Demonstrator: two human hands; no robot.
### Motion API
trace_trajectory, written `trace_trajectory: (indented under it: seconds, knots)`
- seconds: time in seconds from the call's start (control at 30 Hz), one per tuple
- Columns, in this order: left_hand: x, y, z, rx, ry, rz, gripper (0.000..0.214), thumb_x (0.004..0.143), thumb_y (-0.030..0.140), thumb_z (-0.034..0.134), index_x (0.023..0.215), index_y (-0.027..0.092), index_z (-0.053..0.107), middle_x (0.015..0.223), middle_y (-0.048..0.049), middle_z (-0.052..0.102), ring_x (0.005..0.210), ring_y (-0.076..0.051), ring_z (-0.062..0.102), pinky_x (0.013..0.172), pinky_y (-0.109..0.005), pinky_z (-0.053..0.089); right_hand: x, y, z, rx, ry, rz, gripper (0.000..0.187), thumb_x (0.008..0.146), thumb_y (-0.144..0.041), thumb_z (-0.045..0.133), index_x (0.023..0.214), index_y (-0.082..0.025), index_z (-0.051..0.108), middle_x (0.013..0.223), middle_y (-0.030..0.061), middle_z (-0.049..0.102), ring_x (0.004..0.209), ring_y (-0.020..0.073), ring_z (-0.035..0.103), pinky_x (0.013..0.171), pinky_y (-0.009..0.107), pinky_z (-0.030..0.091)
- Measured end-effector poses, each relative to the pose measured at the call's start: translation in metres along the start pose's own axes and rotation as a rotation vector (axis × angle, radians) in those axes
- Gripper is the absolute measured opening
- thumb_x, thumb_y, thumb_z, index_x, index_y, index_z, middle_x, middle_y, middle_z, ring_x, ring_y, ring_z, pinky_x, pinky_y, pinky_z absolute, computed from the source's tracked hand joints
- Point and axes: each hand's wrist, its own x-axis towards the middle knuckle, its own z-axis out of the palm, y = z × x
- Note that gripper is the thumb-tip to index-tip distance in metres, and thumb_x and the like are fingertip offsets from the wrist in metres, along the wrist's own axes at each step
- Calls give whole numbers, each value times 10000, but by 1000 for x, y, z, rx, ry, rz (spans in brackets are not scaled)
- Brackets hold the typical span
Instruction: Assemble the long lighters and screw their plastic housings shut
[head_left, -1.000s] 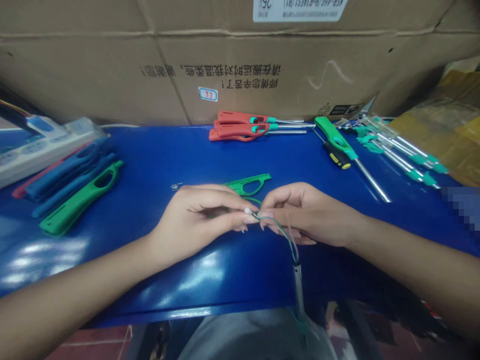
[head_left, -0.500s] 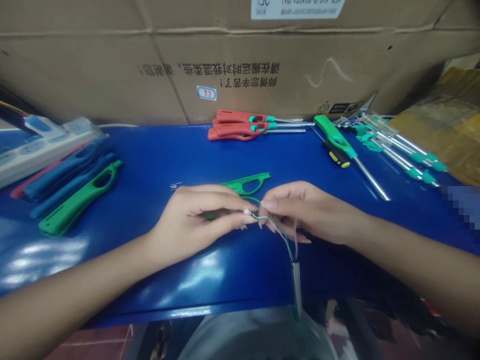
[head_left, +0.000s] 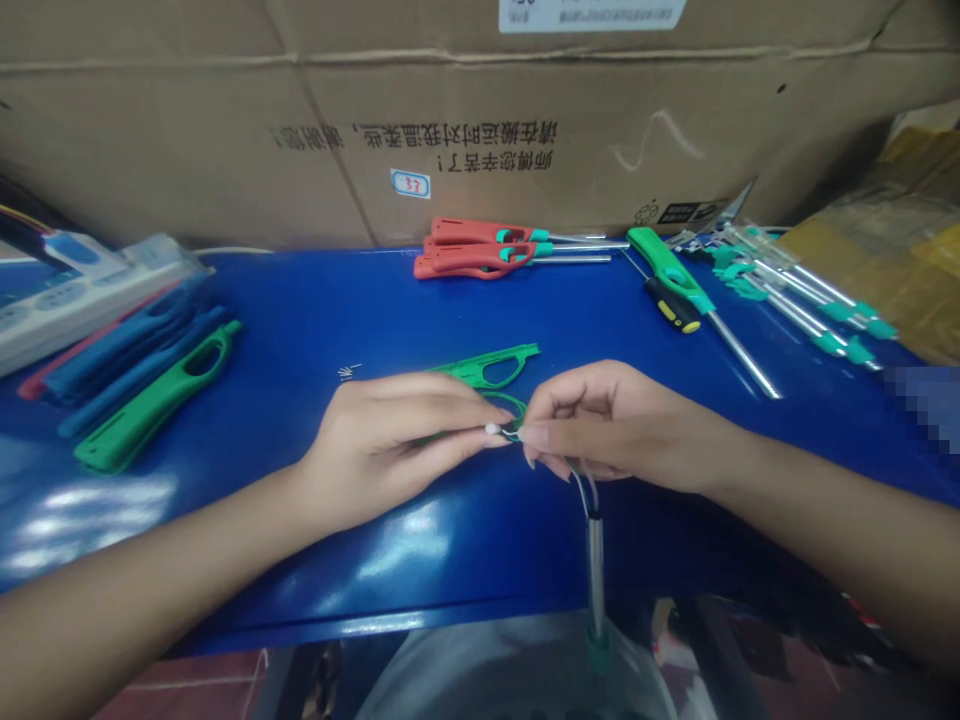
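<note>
My left hand (head_left: pixel 394 435) and my right hand (head_left: pixel 607 425) meet fingertip to fingertip over the blue table (head_left: pixel 315 330). Both pinch thin green and white wires (head_left: pixel 510 430) where a small white piece shows between the fingertips. The wires run down from my right hand into a metal tube (head_left: pixel 595 570) that hangs past the table's front edge. A green plastic handle half-shell (head_left: pixel 491 368) lies just behind my hands, partly hidden by my left hand.
Red lighters (head_left: pixel 487 250) lie at the back centre. A green lighter and a black-yellow screwdriver (head_left: pixel 675 305) lie right of them, beside several metal tubes (head_left: pixel 802 295). Blue and green handle shells (head_left: pixel 142 385) are stacked at the left. A cardboard box (head_left: pixel 465 120) stands behind.
My right hand's fingers have closed tighter on the wires and drawn up to my left fingertips. The wire loop between my hands has shortened.
</note>
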Motion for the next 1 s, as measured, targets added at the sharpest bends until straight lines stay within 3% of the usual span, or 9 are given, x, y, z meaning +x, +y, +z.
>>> trace_trajectory:
  seconds: [0.53, 0.83, 1.0]
  knots:
    - [0, 4, 1, -50, -15, -25, 138, 833, 73, 808, 964, 118, 797, 915, -58, 812, 830, -102, 767, 846, -111, 586, -9, -2, 3, -163, 78, -25, 54, 789, -147, 766, 760, -156, 722, 625, -45, 621, 559, 60, 519, 477, 156, 389]
    - [2, 1, 4, -112, 8, -65, 162, 799, 70, 837, 937, 148, 806, 901, -39, 818, 802, -101, 766, 799, -118, 598, -8, 1, 7, -298, 85, -63, 102, 855, -235, 698, 791, -157, 716, 675, -8, 648, 584, 95, 547, 514, 212, 412]
    - [3, 1, 4, -209, -6, -155, 146, 826, 81, 817, 948, 161, 812, 848, -26, 813, 750, -106, 767, 749, -133, 620, -8, 2, 9, -344, 115, -108, 144, 895, -246, 649, 794, -155, 694, 648, -24, 601, 572, 86, 511, 510, 205, 400]
